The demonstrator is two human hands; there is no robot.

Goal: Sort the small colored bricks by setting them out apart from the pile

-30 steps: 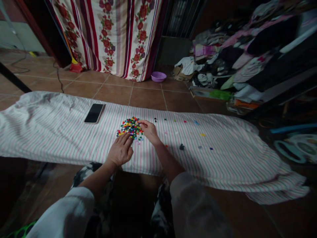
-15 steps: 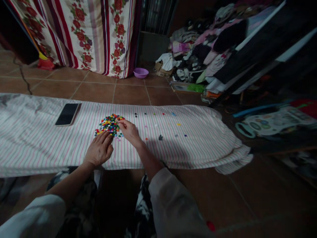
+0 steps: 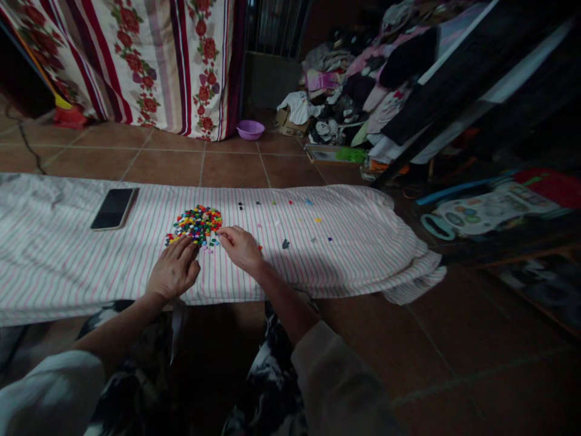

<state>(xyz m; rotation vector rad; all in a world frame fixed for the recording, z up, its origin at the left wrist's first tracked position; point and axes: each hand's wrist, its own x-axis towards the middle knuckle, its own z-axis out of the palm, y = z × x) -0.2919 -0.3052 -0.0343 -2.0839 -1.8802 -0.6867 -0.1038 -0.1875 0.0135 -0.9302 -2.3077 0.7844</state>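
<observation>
A heap of small multicoloured pieces lies on a striped cloth. At its near edge rests my left hand, palm down with the fingers stretched out over the closest pieces. My right hand is just right of the heap, thumb and fingertips pinched together; whatever is between them is too small to make out. Further right, little pieces lie apart by colour, among them black pieces, a light blue piece, a yellow piece and a dark grey cluster.
A phone lies on the cloth left of the heap. Beyond, on the tiled floor, are a purple basin, a red dustpan and a pile of clothes. A floral curtain hangs behind.
My right hand has drawn back from the heap's right side, slightly toward me and to the right. My left hand stays at the near edge. The whole view has shifted slightly.
</observation>
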